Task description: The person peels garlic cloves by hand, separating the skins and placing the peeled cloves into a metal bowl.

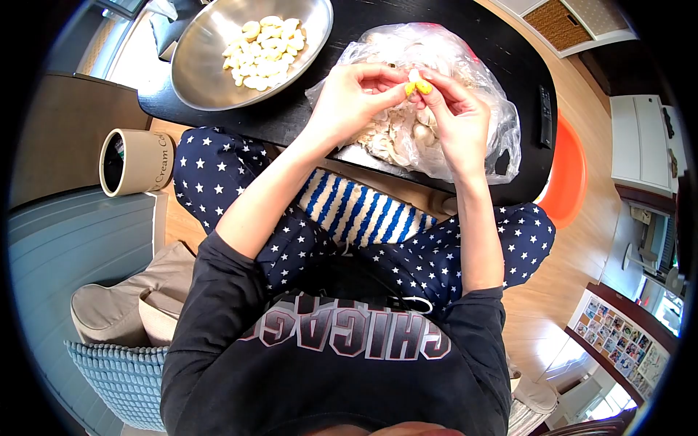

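My left hand [349, 98] and my right hand [460, 109] meet above a clear plastic bag [502, 123]. Pinched between their fingertips is a small white garlic clove [414, 75]; both thumbs press against it, and their nails look yellow. Papery garlic skins [385, 138] and whole garlic bulbs [424, 133] lie in the open bag under my hands. To the left on the table stands a wide steel bowl [196, 76]. Inside it sits a pile of pale peeled garlic cloves [265, 54].
The black table [349, 22] has a remote control [544, 116] near its right edge. An orange stool [571, 171] stands beyond that edge. At the left, a cream bin [134, 161] is close to my knee. A striped cushion [356, 207] lies between my legs.
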{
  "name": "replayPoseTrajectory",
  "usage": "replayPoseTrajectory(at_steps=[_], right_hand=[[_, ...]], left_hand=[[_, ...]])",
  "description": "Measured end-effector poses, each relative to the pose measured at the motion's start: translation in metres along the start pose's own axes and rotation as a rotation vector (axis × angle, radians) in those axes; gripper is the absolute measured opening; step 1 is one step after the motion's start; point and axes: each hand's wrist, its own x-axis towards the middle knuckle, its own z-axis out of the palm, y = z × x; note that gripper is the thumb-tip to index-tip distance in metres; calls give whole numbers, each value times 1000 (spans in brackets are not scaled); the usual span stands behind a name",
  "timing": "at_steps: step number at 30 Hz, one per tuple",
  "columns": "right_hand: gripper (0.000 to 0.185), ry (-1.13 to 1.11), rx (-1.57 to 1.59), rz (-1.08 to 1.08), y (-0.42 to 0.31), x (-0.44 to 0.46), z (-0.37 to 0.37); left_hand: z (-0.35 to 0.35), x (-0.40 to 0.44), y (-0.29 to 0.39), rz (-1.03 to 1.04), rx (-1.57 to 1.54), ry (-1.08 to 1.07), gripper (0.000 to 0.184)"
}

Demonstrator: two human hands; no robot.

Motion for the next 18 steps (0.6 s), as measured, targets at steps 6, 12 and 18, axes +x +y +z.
replayPoseTrajectory(at_steps=[6,12,18], right_hand=[[21,13,-76,-29,3,-3,5],[22,-21,23,47,6,0,2],[24,-54,178,101,5,3,1]], left_hand=[[0,1,-7,-85,-86,4,18],[0,2,-3,-167,-134,30,13],[0,2,-3,-104,-46,36,15]])
